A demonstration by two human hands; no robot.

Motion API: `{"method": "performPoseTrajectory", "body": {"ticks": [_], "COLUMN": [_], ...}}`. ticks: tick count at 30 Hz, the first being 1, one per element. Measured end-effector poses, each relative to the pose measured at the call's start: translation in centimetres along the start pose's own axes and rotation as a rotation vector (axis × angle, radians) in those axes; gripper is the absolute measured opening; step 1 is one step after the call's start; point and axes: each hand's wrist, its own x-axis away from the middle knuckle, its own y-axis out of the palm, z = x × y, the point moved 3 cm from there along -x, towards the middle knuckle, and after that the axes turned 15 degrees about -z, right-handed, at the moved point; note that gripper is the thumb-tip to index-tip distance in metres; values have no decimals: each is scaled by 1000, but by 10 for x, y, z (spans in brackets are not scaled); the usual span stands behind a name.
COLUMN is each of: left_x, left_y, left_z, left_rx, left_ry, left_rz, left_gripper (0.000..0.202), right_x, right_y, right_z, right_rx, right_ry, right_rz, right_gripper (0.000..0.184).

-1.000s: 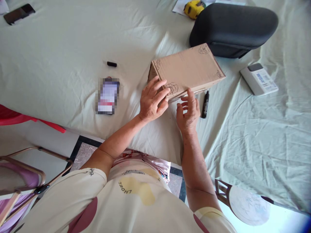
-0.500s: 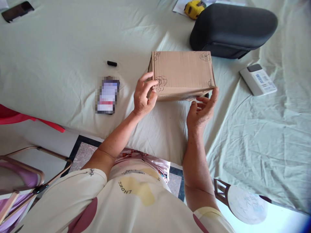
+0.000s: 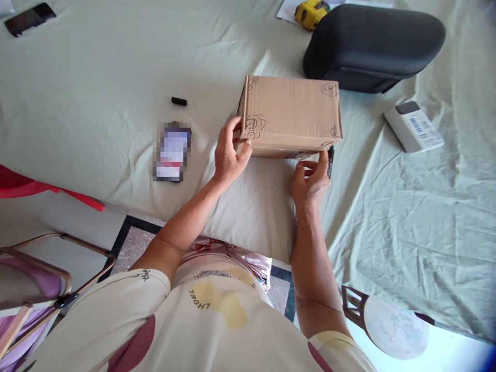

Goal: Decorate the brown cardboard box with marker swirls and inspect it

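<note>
A brown cardboard box (image 3: 290,114) with scribbles drawn at its corners lies on a pale green cloth (image 3: 116,72). My left hand (image 3: 228,152) grips its near left corner, thumb on the front face and fingers round the side. My right hand (image 3: 310,178) is just below the box's near right corner, fingers curled, its fingertips touching a black marker (image 3: 330,160) that pokes out beside the box. Whether it grips the marker is unclear.
A black padded case (image 3: 372,44) sits behind the box, a yellow tape measure (image 3: 310,11) beyond it. A white label printer (image 3: 413,125) lies right. A phone (image 3: 172,151), a small black cap (image 3: 179,101) and another dark phone (image 3: 29,18) lie left. Chairs stand below the cloth's edge.
The box was turned from a slanted position to lie square before me. My left hand shifted to its left corner; my right hand moved to the right end, then drew back to the marker.
</note>
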Motion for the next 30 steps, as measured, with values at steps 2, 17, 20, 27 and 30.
{"method": "performPoseTrajectory", "body": {"ticks": [2,17,20,27,30], "left_x": [2,0,4,13,15], "left_y": [5,-3,-1,17,18], "left_z": [-10,-8,5,13,17], "left_rx": [-37,6,-8,-133,-138], "left_ry": [-26,-63,-31,-171,-172], "left_rz": [0,-28,-16,-40,-22], "left_gripper": [57,62,69,111,124], "right_x": [0,2,3,13,15], "right_y": [3,-11,-12,-5,-1], "right_z": [4,1,-7,-38,-38], "right_rx": [46,9,-44,-178,-156], "right_ry": [-2,67,63,128,142], "right_rz": [6,131,173,153,126], "right_gripper": [59,32,42,69,72]}}
